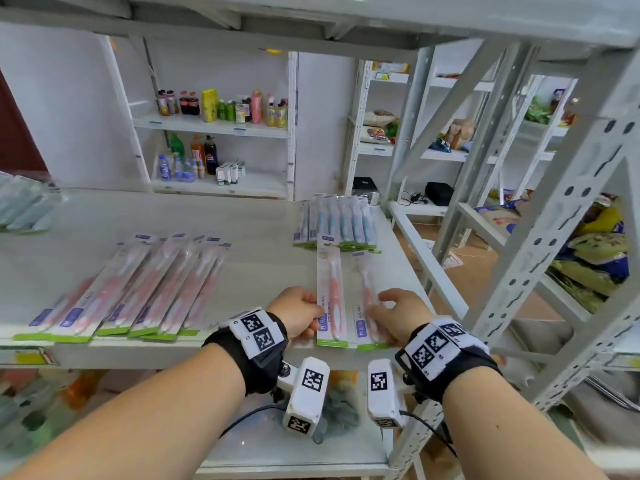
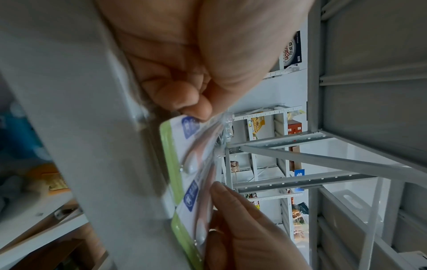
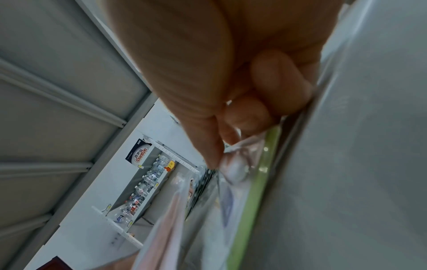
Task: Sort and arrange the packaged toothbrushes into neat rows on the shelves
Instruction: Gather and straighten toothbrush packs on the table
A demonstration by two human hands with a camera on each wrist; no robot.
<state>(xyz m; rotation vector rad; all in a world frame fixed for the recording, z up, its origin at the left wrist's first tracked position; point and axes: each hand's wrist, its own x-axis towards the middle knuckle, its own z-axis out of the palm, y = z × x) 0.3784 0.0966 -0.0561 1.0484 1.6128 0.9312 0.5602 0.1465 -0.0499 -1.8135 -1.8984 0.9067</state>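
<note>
Two pink toothbrush packs lie side by side at the front right of the grey shelf (image 1: 249,244), green ends toward me. My left hand (image 1: 317,318) pinches the lower left edge of the left pack (image 1: 331,289). In the left wrist view its fingertips (image 2: 196,109) sit on that pack (image 2: 191,138) by the blue label. My right hand (image 1: 375,311) grips the lower part of the right pack (image 1: 365,296), its fingers (image 3: 221,151) curled on the clear blister (image 3: 235,175). The right hand (image 2: 231,204) also shows in the left wrist view on the right pack (image 2: 198,210).
A fanned row of pink packs (image 1: 138,289) covers the shelf's front left. Blue packs (image 1: 337,220) lie in a row at the back right, more blue packs (image 1: 24,206) at the far left. A perforated upright post (image 1: 540,271) stands right of the shelf.
</note>
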